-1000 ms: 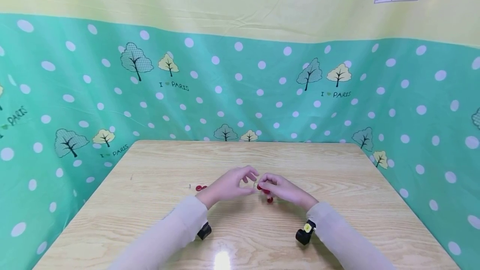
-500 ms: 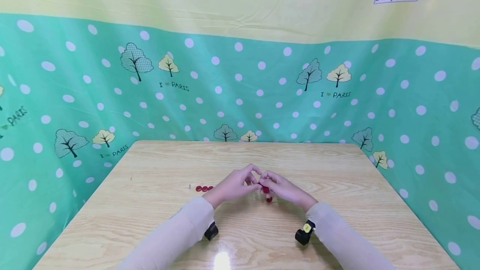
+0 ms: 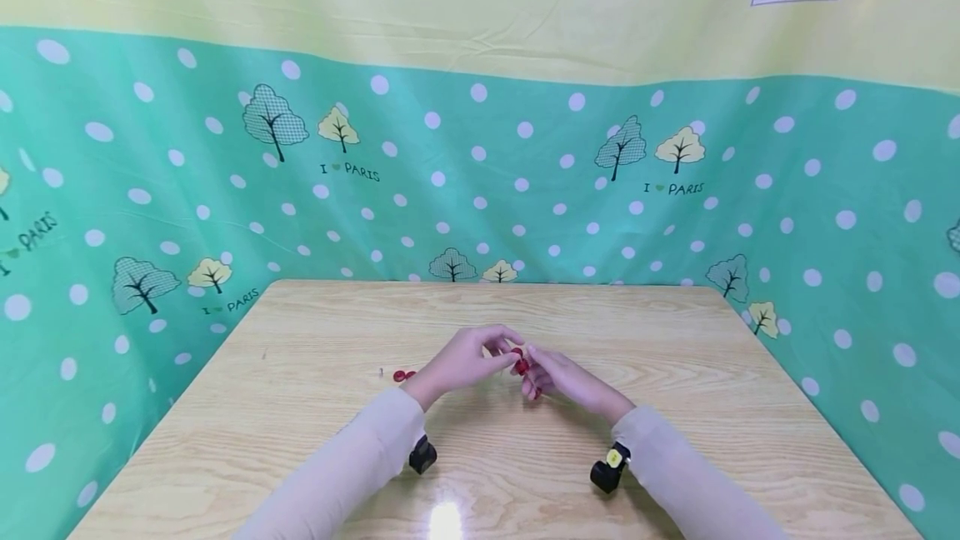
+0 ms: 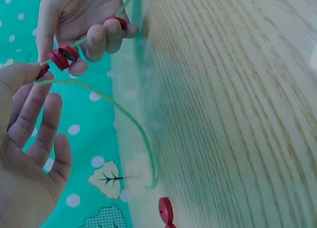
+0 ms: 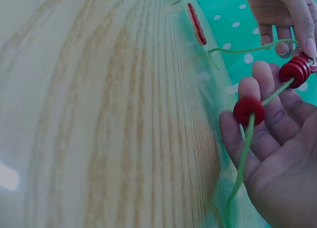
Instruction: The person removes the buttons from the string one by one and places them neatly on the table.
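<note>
Several red buttons (image 4: 60, 59) are strung on a green cord (image 4: 124, 116) between the two hands. My left hand (image 3: 465, 357) pinches the end button (image 4: 43, 72) with thumb and fingertip, its other fingers spread. Beyond that pinch the cord's loose end arcs away over the table. Palm up in the right wrist view, my right hand (image 5: 280, 139) has its fingers curled about the cord. A lone button (image 5: 249, 111) on the same cord lies against those fingers, apart from the bunch. From there the cord hangs down past the palm.
A short row of loose red buttons (image 3: 399, 376) lies on the wooden table (image 3: 337, 457) left of the left hand, partly hidden behind it in the head view. A tiny pale object (image 3: 381, 372) sits beside the row. A polka-dot curtain (image 3: 480, 173) hangs behind the table.
My left hand has moved right to meet the right hand and now pinches the end button. The right thumb and index finger have straightened from their pinch, and the bunched buttons have come into view.
</note>
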Tool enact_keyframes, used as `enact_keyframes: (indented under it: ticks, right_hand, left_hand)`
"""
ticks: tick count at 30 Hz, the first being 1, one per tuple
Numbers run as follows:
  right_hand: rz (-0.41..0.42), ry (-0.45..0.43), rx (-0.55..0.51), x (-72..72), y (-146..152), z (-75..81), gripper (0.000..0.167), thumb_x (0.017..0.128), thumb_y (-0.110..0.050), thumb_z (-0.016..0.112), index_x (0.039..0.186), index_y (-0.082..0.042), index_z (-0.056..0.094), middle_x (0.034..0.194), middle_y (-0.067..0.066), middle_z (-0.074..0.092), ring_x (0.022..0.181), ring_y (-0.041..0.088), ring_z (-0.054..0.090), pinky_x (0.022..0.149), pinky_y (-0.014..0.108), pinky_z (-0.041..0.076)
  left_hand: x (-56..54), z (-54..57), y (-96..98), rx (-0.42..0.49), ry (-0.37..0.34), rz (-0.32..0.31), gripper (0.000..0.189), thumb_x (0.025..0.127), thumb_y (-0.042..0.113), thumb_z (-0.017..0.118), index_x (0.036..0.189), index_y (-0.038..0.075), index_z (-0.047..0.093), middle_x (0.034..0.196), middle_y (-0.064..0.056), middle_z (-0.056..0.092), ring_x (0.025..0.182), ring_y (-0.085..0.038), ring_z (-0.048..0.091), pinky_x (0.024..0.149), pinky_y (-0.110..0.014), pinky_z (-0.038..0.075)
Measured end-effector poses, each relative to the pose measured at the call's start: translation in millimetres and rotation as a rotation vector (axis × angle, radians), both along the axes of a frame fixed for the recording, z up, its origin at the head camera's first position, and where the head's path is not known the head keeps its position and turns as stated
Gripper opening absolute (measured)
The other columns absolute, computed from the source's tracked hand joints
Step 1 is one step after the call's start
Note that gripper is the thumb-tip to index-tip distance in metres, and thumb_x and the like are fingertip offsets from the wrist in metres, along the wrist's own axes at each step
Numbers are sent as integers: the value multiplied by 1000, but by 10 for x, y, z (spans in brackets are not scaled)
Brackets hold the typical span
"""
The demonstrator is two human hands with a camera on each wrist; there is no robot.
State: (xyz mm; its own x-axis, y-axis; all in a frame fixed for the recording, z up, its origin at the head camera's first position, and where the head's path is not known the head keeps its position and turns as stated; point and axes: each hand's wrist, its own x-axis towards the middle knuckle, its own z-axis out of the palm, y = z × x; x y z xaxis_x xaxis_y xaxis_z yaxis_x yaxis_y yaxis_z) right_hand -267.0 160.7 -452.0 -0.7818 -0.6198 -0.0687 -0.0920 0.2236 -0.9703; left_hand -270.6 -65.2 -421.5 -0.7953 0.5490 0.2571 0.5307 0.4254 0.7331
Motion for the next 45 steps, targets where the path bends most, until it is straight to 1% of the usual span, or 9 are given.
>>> enact_keyframes:
  ticks: [6,9,14,17,25,31,36,41,45]
  right_hand:
    - [41,-64,-15,18,5,-5,69,110,-49,23,125,10,56,88,9,63,72,19,57,60,29,48]
    - [40,-62,-5,28,7,-2,67,110,-48,25,125,9,56,88,8,62,71,18,56,56,28,46]
    - [12,-22,17,39,7,-6,53,109,-40,37,120,7,58,87,7,61,69,16,54,57,27,46]
    - [-3,-5,40,39,8,-10,49,108,-40,42,116,5,60,85,7,61,68,16,53,58,27,46]
    - [29,65,63,37,11,-22,42,105,-33,52,111,7,61,80,5,58,64,15,51,55,25,46]
    - [-3,48,51,29,28,-22,46,106,-39,48,116,4,62,84,8,60,65,15,51,56,27,47]
    - [-9,46,48,26,39,-32,49,107,-41,45,121,2,65,86,9,62,67,16,51,58,27,46]
    - [-19,39,46,19,40,-48,52,107,-43,45,115,4,64,83,7,61,67,16,51,58,27,46]
    - [-24,37,42,20,40,-49,51,107,-42,45,114,5,63,84,9,61,67,16,51,58,27,46]
  left_hand:
    - [-16,-27,-13,11,17,3,18,97,19,68,115,20,71,88,13,68,83,-12,63,65,-28,52]
    - [-16,-32,-17,9,18,-1,18,98,20,67,115,20,71,88,13,68,83,-12,63,66,-29,53]
    - [-21,-40,-33,-2,12,-15,20,99,21,65,116,19,74,97,12,70,87,-9,63,74,-28,53]
    - [-23,-49,-41,-15,1,-17,19,99,21,65,115,19,76,101,13,71,89,-7,62,79,-28,52]
    - [-14,-56,-65,-41,1,-7,21,100,18,62,116,20,75,103,11,71,91,-9,62,80,-29,52]
    - [-15,-80,-84,-35,-30,-30,20,99,17,64,116,17,76,99,12,70,90,-8,62,79,-28,52]
    - [-18,-114,-89,-29,-54,-39,20,99,20,66,116,17,76,103,12,71,92,-7,63,82,-28,52]
    - [-11,-122,-114,-57,-75,-34,27,92,26,75,118,18,75,109,11,72,91,-7,63,78,-28,53]
    - [-6,-104,-163,-98,-77,-22,32,90,27,77,121,17,74,109,11,72,92,-7,63,80,-27,53]
